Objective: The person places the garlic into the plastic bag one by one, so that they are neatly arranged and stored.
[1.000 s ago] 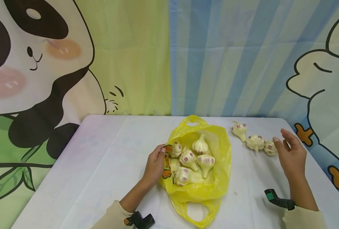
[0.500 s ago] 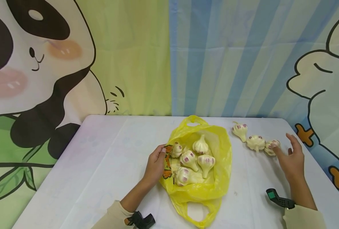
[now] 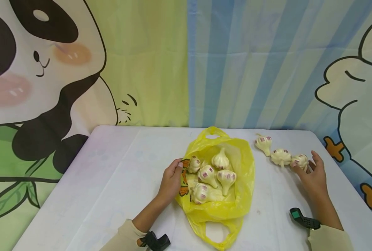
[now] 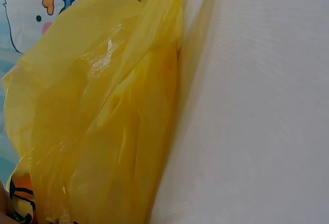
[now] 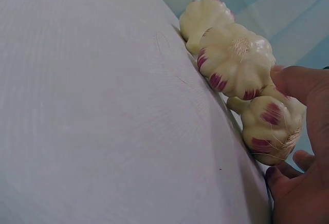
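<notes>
My left hand (image 3: 170, 181) grips the left rim of a yellow plastic bag (image 3: 243, 174), thumb over its orange butterfly print. Several garlic bulbs (image 3: 226, 179) lie inside the open bag. In the left wrist view the bag's side (image 4: 103, 106) hides most of that hand. My right hand (image 3: 316, 179) is around the rightmost garlic bulb (image 3: 300, 161) on the table, with its thumb at the front left and fingers at the right. Close up, this bulb (image 5: 270, 126) sits between thumb and fingers. Beside it lie a middle garlic bulb (image 3: 281, 157) and a far garlic bulb (image 3: 263, 143).
A white-covered table (image 3: 110, 195) bears the bag and bulbs. Behind it hangs a printed curtain (image 3: 236, 62) with a panda at the left. Each wrist wears a black camera strap, such as the right wrist camera (image 3: 305, 219).
My right hand has come down and left onto the rightmost garlic bulb, its thumb and fingers closing in around it. The left hand and the bag have stayed in place.
</notes>
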A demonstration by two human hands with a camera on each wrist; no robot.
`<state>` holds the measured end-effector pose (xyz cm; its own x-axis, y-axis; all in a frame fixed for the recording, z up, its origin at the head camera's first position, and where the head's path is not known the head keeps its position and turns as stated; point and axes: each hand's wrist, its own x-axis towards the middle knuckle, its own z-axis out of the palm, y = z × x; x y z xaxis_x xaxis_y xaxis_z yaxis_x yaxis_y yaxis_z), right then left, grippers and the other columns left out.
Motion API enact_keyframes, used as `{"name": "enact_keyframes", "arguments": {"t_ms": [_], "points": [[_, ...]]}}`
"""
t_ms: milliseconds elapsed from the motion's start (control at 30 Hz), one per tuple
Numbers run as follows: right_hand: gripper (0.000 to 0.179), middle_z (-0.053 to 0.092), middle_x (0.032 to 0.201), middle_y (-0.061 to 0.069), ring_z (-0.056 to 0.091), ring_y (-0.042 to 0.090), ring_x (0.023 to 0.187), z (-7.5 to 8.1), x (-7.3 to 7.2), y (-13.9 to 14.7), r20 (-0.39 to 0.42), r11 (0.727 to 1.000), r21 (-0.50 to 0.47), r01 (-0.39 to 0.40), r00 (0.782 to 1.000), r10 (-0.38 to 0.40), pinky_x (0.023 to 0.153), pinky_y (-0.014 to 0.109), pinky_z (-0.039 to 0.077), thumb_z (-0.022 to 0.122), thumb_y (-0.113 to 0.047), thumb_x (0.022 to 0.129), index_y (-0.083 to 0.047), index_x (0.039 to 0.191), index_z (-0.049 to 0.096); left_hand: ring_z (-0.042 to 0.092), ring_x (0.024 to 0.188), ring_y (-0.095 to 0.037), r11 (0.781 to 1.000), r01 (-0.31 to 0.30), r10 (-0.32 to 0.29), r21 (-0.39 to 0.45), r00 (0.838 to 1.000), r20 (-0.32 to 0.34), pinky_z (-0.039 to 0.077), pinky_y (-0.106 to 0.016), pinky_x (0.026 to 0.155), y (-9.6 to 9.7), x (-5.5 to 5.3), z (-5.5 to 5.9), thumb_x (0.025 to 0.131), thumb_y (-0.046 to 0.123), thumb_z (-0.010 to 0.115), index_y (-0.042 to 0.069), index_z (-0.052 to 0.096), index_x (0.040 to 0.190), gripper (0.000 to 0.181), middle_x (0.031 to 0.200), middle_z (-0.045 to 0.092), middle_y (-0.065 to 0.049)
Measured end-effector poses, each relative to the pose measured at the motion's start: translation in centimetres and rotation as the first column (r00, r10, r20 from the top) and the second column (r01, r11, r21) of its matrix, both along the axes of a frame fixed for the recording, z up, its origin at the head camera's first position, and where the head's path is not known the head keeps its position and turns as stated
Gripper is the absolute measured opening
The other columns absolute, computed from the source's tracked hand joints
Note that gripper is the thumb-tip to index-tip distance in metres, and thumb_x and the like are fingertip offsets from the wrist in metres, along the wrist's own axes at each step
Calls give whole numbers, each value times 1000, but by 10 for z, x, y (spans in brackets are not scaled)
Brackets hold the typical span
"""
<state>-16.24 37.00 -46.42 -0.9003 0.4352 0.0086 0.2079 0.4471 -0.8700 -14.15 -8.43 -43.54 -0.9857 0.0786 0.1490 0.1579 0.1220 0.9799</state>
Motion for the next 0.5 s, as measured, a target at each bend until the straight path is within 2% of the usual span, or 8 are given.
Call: {"name": "enact_keyframes", "arguments": {"t_ms": [200,300,500], "points": [[78,2,163,6,14,35,145,-1,4,1,-12,999,-1,41,999,-41,111,43,24,58,-37,97,-27,157,9,56,115,-19,1000,15,-16,8,1000,17,44,-41,98,2,-1,-1,108,27,36,7,60,125,36,121,63,-7],[75,7,162,7,17,36,144,-3,5,2,-3,999,12,41,999,-41,110,41,25,58,-35,98,-25,157,13,57,114,-22,999,29,-29,14,999,18,44,-41,97,2,-1,-1,108,27,36,7,60,125,36,120,63,-8],[69,23,159,10,24,33,143,-8,0,1,21,997,49,53,998,-54,111,39,27,57,-37,98,-23,156,23,57,114,-21,1000,14,-14,10,1000,10,44,-41,97,0,-1,1,108,26,36,7,61,124,35,120,63,-8]]}}
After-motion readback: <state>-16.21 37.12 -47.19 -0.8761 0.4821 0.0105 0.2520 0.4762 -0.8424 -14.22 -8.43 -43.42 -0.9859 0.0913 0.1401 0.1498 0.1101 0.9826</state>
